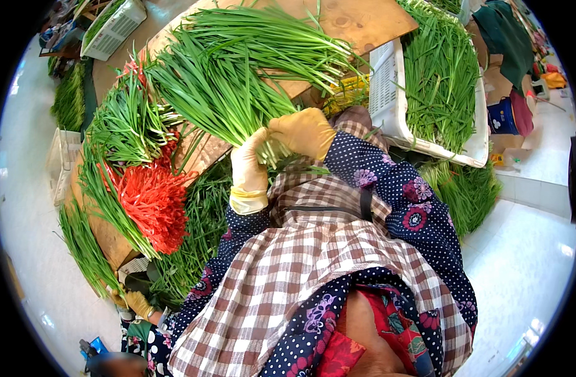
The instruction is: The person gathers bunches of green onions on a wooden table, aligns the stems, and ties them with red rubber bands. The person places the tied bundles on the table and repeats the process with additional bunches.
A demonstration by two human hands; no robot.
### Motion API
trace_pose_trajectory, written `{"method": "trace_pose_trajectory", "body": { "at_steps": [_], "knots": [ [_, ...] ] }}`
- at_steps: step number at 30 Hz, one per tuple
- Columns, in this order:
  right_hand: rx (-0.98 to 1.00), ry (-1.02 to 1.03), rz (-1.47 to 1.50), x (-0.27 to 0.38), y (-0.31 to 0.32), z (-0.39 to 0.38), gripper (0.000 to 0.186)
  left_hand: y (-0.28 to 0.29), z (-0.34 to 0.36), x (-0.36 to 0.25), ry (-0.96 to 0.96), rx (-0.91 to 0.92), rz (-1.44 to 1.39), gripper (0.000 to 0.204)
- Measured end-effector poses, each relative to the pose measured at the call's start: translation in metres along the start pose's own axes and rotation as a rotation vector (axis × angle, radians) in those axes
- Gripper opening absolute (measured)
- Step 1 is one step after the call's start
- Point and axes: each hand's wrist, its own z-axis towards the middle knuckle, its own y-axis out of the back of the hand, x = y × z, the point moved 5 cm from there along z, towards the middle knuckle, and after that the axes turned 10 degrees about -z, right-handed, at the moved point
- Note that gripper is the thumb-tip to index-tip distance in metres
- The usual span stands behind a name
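- checked apron (pixel 250 270) sits closest to the camera, over a dotted dark top, presumably to keep wet leaf bits off the clothes
- left hand (pixel 249 166), gloved: fingers wrapped snug around the pale stem end of a bunch of greens (pixel 228 100), thumb up along the stems. gripping low like that probably keeps the ends together
- right hand (pixel 305 133), also gloved, has its fingers bent in on the same stems from the other side, so the bunch is squeezed between both hands. can't see the tips properly
- that bunch has its stem ends over the near edge of the table (pixel 379 22) and its leaves lying away across it, so i'd guess the table takes the floppy weight
- just behind it, a loose pile of greens (pixel 281 38) lies with pale ends toward the right hand, handy for grabbing i'd say
- heap of red strips (pixel 153 207) is on the left part of the table, likely parked there for easy reach
- off to the right, a white crate (pixel 385 94) full of cut greens (pixel 442 81), its walls stopping them spilling
- bottom left, a co-worker's gloved hands (pixel 136 304) are at the end of another bunch
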Motion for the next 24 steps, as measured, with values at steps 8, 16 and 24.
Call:
{"method": "trace_pose_trajectory", "body": {
  "at_steps": [8, 16, 24],
  "knots": [
    [-0.095, -0.165, 0.249, -0.053, 0.022, -0.016, 0.013, 0.008, 0.001, -0.008, 0.027, -0.041, -0.064, 0.019],
    [0.110, -0.152, 0.122, -0.032, 0.010, -0.004, 0.016, 0.013, 0.001, -0.008, 0.031, -0.022, 0.006, 0.021],
    [-0.055, 0.114, -0.291, -0.021, -0.004, -0.006, 0.021, 0.013, 0.002, 0.003, 0.064, -0.004, 0.026, 0.016]
  ]
}}
